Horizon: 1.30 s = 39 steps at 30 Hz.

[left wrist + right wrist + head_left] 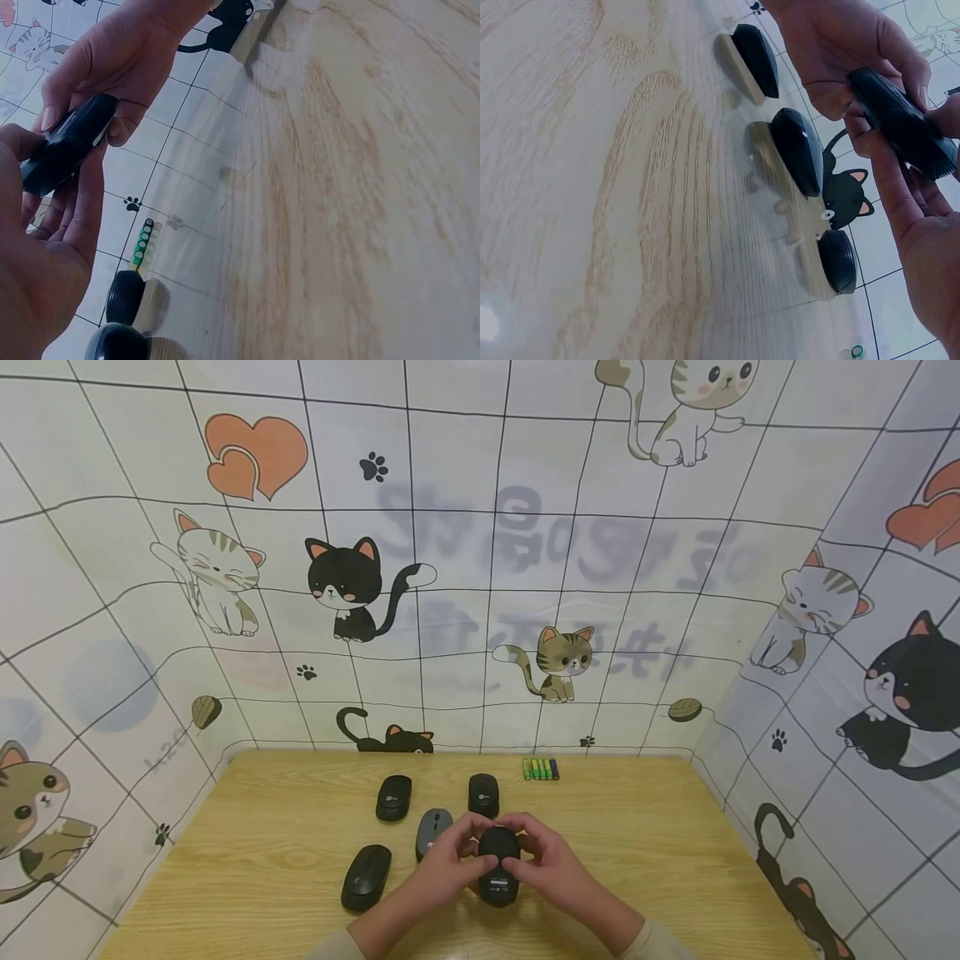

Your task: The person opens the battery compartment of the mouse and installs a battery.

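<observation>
Your left hand (453,856) and right hand (546,857) grip one mouse (498,887). Its underside faces up, likely for thumb access.

Head view facing down, wrist views close — held mouse (498,887) shared

Indoor tbl (637,860) nook w/ cat-print sheeting (457,468)

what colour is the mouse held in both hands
The mouse is black; it shows best in the head view.
</observation>
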Each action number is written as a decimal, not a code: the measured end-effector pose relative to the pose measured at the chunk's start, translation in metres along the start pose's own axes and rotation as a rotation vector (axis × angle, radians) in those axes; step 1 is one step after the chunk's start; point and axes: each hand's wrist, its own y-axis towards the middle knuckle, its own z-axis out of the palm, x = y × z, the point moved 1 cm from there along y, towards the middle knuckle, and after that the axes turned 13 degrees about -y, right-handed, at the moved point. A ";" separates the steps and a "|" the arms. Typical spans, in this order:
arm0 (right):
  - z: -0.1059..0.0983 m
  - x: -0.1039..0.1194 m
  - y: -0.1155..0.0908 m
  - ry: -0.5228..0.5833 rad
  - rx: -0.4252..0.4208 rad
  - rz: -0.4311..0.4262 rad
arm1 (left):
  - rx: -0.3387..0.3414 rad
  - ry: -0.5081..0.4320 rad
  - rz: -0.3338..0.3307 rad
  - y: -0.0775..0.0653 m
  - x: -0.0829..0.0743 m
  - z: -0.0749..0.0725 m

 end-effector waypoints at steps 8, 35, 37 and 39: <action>0.001 0.001 -0.001 0.035 0.008 0.002 | 0.001 -0.025 -0.012 0.001 0.003 -0.001; -0.002 0.001 -0.002 0.044 0.012 0.047 | 0.020 -0.013 -0.027 0.001 0.002 -0.001; -0.002 0.000 -0.001 0.017 -0.001 0.027 | 0.018 -0.014 -0.030 0.001 0.003 -0.001; -0.002 -0.002 -0.001 -0.039 -0.030 -0.003 | 0.013 -0.017 -0.034 0.002 0.003 -0.002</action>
